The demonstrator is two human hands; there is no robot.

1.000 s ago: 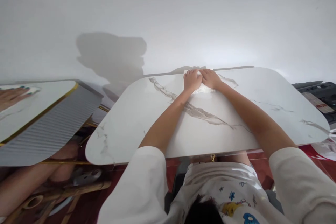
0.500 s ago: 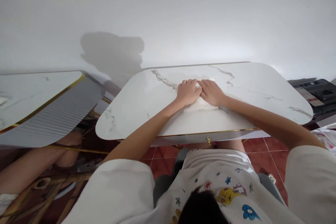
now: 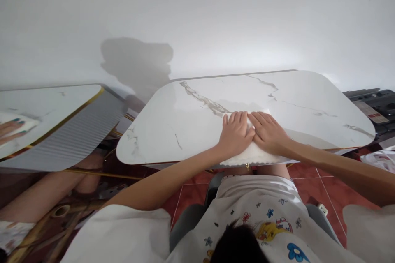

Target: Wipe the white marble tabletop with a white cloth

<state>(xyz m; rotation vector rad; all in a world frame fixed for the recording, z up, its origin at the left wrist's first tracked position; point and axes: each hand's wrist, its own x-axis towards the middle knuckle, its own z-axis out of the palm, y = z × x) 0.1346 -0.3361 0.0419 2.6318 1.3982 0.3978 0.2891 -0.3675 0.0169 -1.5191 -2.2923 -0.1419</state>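
A white cloth (image 3: 261,155) with a wavy front edge lies on the white marble-patterned tabletop (image 3: 160,119), close to the front edge and partly over it. My left hand (image 3: 236,133) presses down on it, palm down, fingers laid forward. Beside it, my right hand (image 3: 269,133) rests on the same cloth in the same way, and the two thumbs meet. Much of the cloth is hidden under both hands. A small gold knob (image 3: 247,166) sits just below the cloth on the table's front.
At left stands a second marble-patterned table (image 3: 77,94) with a ribbed grey side. Another person's hand (image 3: 12,128) lies on a white cloth (image 3: 31,122) there. A black appliance (image 3: 382,109) is at far right. A white wall (image 3: 216,16) rises behind.
Both my hands have slid the cloth towards me and slightly right, from mid-table to the front edge. Another person's hand with a cloth has come into view at left.
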